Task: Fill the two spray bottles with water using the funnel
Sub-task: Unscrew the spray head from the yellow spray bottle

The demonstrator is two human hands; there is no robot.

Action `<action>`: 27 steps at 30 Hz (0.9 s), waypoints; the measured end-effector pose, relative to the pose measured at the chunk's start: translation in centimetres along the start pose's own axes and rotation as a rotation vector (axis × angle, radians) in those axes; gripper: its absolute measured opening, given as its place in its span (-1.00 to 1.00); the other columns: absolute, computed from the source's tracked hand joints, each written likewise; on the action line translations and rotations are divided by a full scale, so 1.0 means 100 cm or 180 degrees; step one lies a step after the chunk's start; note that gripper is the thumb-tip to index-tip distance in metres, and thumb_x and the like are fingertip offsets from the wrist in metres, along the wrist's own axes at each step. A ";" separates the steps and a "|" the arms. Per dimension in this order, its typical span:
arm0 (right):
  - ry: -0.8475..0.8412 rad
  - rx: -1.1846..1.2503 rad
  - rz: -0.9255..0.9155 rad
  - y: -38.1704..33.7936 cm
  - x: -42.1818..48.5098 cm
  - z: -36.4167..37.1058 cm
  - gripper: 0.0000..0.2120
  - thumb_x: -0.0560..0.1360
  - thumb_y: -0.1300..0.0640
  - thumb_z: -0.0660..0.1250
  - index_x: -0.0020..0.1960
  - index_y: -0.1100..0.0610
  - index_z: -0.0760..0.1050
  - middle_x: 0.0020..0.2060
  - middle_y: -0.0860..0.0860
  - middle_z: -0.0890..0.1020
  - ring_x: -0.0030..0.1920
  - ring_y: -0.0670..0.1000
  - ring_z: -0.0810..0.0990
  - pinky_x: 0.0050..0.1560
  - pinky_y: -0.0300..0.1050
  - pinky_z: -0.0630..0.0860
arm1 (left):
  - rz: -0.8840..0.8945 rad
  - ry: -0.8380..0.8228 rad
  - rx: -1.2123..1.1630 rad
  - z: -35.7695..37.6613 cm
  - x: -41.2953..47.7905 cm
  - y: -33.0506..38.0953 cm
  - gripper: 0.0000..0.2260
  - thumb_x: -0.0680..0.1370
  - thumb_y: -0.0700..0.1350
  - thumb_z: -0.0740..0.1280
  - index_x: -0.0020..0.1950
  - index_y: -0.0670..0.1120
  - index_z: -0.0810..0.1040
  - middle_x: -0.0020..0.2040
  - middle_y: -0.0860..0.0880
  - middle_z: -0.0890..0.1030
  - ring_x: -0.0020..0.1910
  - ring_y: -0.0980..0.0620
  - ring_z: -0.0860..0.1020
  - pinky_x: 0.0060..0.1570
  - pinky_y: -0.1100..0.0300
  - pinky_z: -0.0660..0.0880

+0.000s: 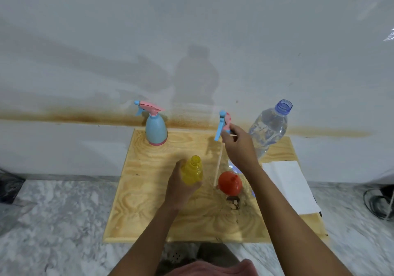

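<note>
landmark: funnel [230, 183], orange, resting on the wooden board [149, 211]. no hand is on it.

- yellow spray bottle [191, 172]: just left of the funnel, neck open, no water visible inside. left hand [181, 188] grips its body, fingers curled round the lower half.
- spray head [223, 124]: above and beyond the funnel, off the bottle. right hand [238, 145] pinches it at the collar with fingertips pressed together. the dip tube [218, 165] hangs down, its end just left of the funnel.
- blue spray bottle [155, 128]: well beyond and left of the funnel, trigger head on, not yet opened.
- water bottle [268, 128]: beyond and right of the funnel, uncapped, holding water.
- white sheet [287, 184]: right of the funnel.

handling, judged:
- the yellow bottle looks like thin, light plastic. empty, it would tip easily under a funnel, so hold it low on the body as now and don't squeeze.
- funnel is stiff and light. take it by the rim and seat the spout in the neck.
- water bottle is the heavy item, with soft walls that may be slick. grip mid-body, since a hard squeeze with the cap off would push water out.
- the dip tube is thin and bendy. lay the head down so it isn't kinked.
</note>
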State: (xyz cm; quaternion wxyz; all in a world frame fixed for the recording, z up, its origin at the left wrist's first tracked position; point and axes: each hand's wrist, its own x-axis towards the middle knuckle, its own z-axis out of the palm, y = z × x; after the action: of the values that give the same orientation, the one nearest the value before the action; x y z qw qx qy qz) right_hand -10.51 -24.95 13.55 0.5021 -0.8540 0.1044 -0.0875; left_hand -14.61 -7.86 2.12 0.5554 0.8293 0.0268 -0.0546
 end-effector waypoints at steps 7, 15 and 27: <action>-0.0365 -0.0615 0.0446 0.061 0.005 0.035 -0.73 0.57 0.02 0.34 0.14 0.19 0.60 -0.08 0.03 0.64 -0.05 0.04 0.60 -0.10 -0.14 0.42 | -0.0034 -0.0084 0.0071 0.005 -0.001 -0.015 -0.25 0.29 -0.01 0.63 0.37 0.08 0.33 0.20 0.13 0.52 0.15 0.10 0.53 0.03 0.28 0.46; -0.0771 -0.0903 0.1100 0.107 0.022 0.081 -0.71 0.43 -0.05 0.43 -0.19 0.19 0.55 -0.34 0.06 0.54 -0.31 0.06 0.52 -0.29 -0.09 0.41 | 0.0422 0.0191 0.0430 -0.011 -0.012 -0.004 -0.35 0.33 0.09 0.58 0.34 0.09 0.38 0.21 0.20 0.42 0.17 0.27 0.42 0.02 0.48 0.39; -0.0827 -0.1178 0.1058 0.112 0.010 0.085 -0.58 0.52 -0.05 0.39 0.23 0.21 0.53 0.09 0.09 0.61 0.10 0.11 0.58 0.04 -0.06 0.49 | 0.0386 0.0192 0.0575 -0.015 -0.011 0.006 -0.51 0.40 0.09 0.53 0.27 0.11 0.47 0.15 0.15 0.56 0.12 0.16 0.54 0.03 0.20 0.55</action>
State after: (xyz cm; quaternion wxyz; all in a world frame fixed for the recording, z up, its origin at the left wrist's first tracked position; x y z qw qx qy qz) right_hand -8.36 -23.36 -0.30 0.3542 -0.9064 0.1920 0.1268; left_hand -15.53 -6.64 3.36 0.4797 0.8774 -0.0117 0.0019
